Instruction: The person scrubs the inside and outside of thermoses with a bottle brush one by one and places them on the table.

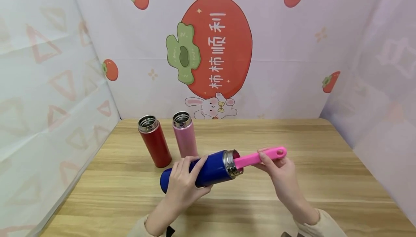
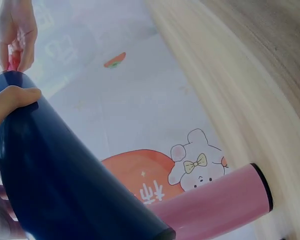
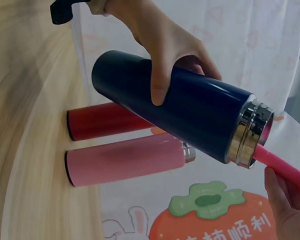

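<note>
My left hand (image 1: pixel 186 183) grips a blue thermos bottle (image 1: pixel 212 170) round its body and holds it tilted nearly level, its metal mouth facing right. Between the thumb and fingers of my right hand (image 1: pixel 282 174) is a pink handle (image 1: pixel 260 157) with a hole at its end. The handle's other end goes into the bottle mouth, and whatever it carries inside is hidden. In the right wrist view the blue bottle (image 3: pixel 190 105) shows its steel neck with the pink handle (image 3: pixel 285 167) entering it.
Behind the blue bottle, a red bottle (image 1: pixel 156 143) and a pink bottle (image 1: pixel 186 137) stand upright and lidless on the wooden table (image 1: pixel 107 193). A printed cloth (image 1: pixel 276 67) hangs at the table's back edge, with cloth on both sides.
</note>
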`<action>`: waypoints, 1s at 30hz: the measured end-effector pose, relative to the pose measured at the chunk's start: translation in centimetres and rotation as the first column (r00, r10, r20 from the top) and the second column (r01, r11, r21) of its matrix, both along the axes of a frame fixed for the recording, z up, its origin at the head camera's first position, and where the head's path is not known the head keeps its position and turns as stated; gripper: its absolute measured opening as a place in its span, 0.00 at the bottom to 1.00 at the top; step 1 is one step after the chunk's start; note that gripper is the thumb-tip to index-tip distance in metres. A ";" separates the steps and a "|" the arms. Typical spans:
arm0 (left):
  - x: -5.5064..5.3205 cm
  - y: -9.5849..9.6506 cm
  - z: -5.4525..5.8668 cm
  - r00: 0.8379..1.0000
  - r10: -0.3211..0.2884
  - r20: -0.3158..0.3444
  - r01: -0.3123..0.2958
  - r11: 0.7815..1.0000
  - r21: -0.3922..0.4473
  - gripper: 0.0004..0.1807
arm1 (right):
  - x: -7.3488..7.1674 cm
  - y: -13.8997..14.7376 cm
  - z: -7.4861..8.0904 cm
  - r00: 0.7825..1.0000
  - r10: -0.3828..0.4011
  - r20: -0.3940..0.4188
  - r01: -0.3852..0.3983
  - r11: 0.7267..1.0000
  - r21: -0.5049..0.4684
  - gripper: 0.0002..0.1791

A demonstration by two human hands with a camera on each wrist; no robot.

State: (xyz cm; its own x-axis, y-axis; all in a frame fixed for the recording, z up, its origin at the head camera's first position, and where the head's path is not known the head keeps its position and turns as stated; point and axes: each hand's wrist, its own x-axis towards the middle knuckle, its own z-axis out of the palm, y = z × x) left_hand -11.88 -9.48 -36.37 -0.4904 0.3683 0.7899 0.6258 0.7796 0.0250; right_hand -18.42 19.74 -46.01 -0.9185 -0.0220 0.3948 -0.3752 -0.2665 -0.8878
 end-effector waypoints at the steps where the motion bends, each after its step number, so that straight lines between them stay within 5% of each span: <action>1: 0.0 0.0 0.0 1.000 0.004 0.005 -0.004 1.000 -0.003 0.43 | -0.1 0.0 -0.3 1.000 0.000 0.011 0.000 1.000 0.003 0.17; 8: 0.1 -0.5 -0.2 0.999 0.020 0.034 -0.020 1.000 -0.009 0.42 | -1.7 2.2 -2.2 1.000 -0.007 -0.022 0.005 0.993 -0.120 0.16; 12: -0.1 -1.0 -0.4 0.999 0.033 -0.002 -0.033 0.999 0.001 0.43 | -0.8 3.1 1.3 0.996 0.014 -0.090 -0.037 0.964 -0.263 0.14; 19: -0.3 -1.6 -0.4 0.999 0.027 -0.040 -0.028 0.999 -0.019 0.44 | 2.9 1.5 9.1 0.994 -0.056 -0.096 0.029 0.964 -0.263 0.11; 23: -0.2 -2.0 -0.4 0.999 0.031 -0.015 -0.032 0.999 -0.040 0.44 | 5.1 -0.1 13.2 0.994 -0.091 -0.060 0.067 0.943 -0.326 0.07; 30: 0.0 -2.6 -0.5 0.998 0.051 0.034 -0.049 0.997 -0.060 0.45 | 5.8 0.5 14.9 0.998 -0.041 -0.050 0.018 0.915 -0.403 0.09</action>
